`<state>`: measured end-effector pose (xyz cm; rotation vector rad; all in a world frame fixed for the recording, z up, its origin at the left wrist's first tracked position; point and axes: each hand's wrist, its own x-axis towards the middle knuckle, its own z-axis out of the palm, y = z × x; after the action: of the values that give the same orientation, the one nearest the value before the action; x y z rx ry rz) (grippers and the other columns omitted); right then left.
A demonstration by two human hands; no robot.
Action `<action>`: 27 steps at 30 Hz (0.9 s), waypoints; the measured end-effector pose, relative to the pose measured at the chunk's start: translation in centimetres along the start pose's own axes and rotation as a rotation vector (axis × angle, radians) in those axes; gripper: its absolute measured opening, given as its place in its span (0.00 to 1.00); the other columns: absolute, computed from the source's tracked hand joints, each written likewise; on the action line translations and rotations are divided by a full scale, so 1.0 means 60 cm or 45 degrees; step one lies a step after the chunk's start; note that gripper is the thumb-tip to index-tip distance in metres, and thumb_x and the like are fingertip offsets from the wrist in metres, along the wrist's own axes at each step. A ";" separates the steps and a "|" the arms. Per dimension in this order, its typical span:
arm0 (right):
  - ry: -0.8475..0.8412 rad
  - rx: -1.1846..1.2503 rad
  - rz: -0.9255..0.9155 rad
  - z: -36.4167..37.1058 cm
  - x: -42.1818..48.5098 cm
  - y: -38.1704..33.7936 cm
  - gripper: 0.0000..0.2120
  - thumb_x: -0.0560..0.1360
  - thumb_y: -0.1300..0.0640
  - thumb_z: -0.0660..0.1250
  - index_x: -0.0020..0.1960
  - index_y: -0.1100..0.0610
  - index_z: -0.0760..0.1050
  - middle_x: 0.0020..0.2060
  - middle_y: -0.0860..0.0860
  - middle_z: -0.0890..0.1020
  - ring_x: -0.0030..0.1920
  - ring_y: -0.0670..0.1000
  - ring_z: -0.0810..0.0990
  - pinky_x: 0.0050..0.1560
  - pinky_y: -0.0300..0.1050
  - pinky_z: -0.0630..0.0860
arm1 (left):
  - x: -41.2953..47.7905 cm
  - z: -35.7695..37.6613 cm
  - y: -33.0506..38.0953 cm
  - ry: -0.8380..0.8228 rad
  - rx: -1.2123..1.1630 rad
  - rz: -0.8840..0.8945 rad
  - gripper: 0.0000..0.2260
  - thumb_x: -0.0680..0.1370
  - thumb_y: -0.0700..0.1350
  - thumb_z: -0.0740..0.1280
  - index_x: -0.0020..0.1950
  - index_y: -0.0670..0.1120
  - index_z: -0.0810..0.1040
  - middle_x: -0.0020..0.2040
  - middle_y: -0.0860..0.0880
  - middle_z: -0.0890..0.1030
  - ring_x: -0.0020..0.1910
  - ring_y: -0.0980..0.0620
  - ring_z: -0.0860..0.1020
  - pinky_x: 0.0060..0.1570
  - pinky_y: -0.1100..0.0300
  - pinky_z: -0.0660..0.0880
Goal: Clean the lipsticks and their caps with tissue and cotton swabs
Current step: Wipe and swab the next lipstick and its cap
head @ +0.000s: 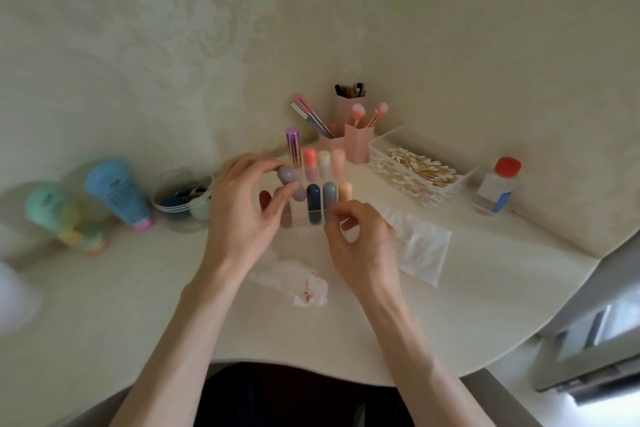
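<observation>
My left hand (246, 204) grips a mauve-grey lipstick (292, 183) just above the clear lipstick organizer (302, 220). Several capped lipsticks stand in that organizer, among them a dark blue one (313, 199), a grey-green one (329, 196) and an orange one (309, 160). My right hand (362, 239) hovers at the organizer's right front corner with its fingers pinched together; whether something small is between them I cannot tell. A crumpled tissue with red stains (306, 284) lies on the table between my wrists. A clean folded tissue (420, 246) lies to the right. Cotton swabs fill a clear box (415, 170).
Pink brush holders (358, 144) stand behind the organizer, next to a purple metallic tube (293, 146). A red-capped clear bottle (498, 185) is at the right. At the left are a clear jar (183, 199), a blue tube (117, 192) and a green tube (62, 218). The table edge curves near my body.
</observation>
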<state>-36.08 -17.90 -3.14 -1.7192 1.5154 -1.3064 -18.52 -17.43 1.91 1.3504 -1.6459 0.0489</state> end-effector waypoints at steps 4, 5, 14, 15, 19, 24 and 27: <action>-0.173 0.152 -0.276 0.005 -0.012 -0.021 0.17 0.78 0.51 0.76 0.65 0.50 0.81 0.54 0.44 0.84 0.51 0.46 0.82 0.47 0.30 0.71 | -0.030 -0.043 0.018 -0.130 -0.358 -0.178 0.05 0.79 0.44 0.74 0.54 0.47 0.83 0.50 0.61 0.86 0.54 0.58 0.82 0.55 0.60 0.74; -0.225 0.162 -0.326 0.006 -0.015 -0.026 0.18 0.78 0.50 0.76 0.67 0.51 0.81 0.55 0.43 0.84 0.52 0.46 0.82 0.48 0.29 0.70 | -0.039 -0.049 0.014 -0.161 -0.403 -0.207 0.07 0.78 0.44 0.74 0.55 0.48 0.83 0.51 0.60 0.86 0.54 0.57 0.83 0.54 0.61 0.75; -0.217 0.041 -0.489 0.010 -0.027 -0.026 0.11 0.76 0.57 0.78 0.58 0.54 0.85 0.48 0.40 0.85 0.50 0.37 0.80 0.52 0.27 0.71 | -0.095 -0.059 -0.001 0.215 -0.848 -0.569 0.08 0.74 0.45 0.77 0.50 0.45 0.82 0.47 0.46 0.88 0.49 0.49 0.86 0.52 0.62 0.80; -0.188 0.033 -0.451 0.010 -0.025 -0.023 0.11 0.76 0.58 0.78 0.57 0.53 0.85 0.47 0.40 0.84 0.49 0.35 0.79 0.52 0.27 0.70 | -0.095 -0.068 -0.004 0.320 -0.904 -0.620 0.09 0.74 0.45 0.76 0.50 0.44 0.81 0.47 0.45 0.88 0.49 0.50 0.87 0.52 0.63 0.79; -0.183 0.072 -0.321 0.008 -0.019 -0.018 0.09 0.77 0.56 0.77 0.56 0.51 0.85 0.46 0.40 0.84 0.47 0.35 0.78 0.48 0.27 0.69 | -0.108 -0.100 -0.052 0.053 -0.424 -0.542 0.05 0.77 0.43 0.76 0.49 0.50 0.82 0.48 0.53 0.87 0.51 0.54 0.85 0.52 0.58 0.77; -0.191 0.043 -0.303 0.014 -0.024 -0.018 0.09 0.77 0.54 0.76 0.57 0.50 0.84 0.46 0.44 0.84 0.46 0.38 0.78 0.47 0.27 0.68 | -0.147 -0.105 -0.084 -0.079 0.078 -0.585 0.07 0.75 0.45 0.77 0.48 0.56 0.83 0.47 0.66 0.83 0.50 0.60 0.80 0.46 0.73 0.68; -0.199 0.038 -0.294 0.010 -0.024 -0.020 0.09 0.78 0.55 0.76 0.57 0.50 0.84 0.45 0.43 0.84 0.45 0.35 0.77 0.47 0.27 0.68 | -0.155 -0.102 -0.089 -0.058 0.189 -0.514 0.11 0.75 0.47 0.77 0.56 0.55 0.83 0.44 0.63 0.83 0.47 0.59 0.79 0.51 0.63 0.73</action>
<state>-34.86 -16.38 -2.84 -1.9738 1.2336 -1.2629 -11.34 -9.21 -3.86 1.7865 -1.3996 -0.1004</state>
